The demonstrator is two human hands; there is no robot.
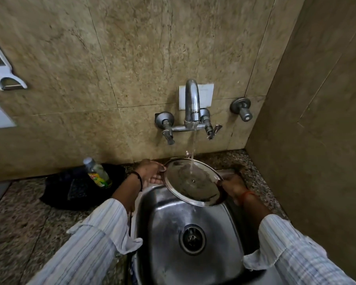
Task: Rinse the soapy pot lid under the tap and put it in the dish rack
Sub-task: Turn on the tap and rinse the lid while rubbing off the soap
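Both hands grip pot lid (pixel 193 182) rim under tap (pixel 192 103) stream: left hand (pixel 152 171) thumb on top, right hand (pixel 233 185) fingers hidden behind lid.

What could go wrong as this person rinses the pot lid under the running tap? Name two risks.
1. The pot lid is wet and held only at its rim by the left hand and right hand; it could slip into the sink.
2. Water from the tap may splash off the tilted lid onto the sleeves.
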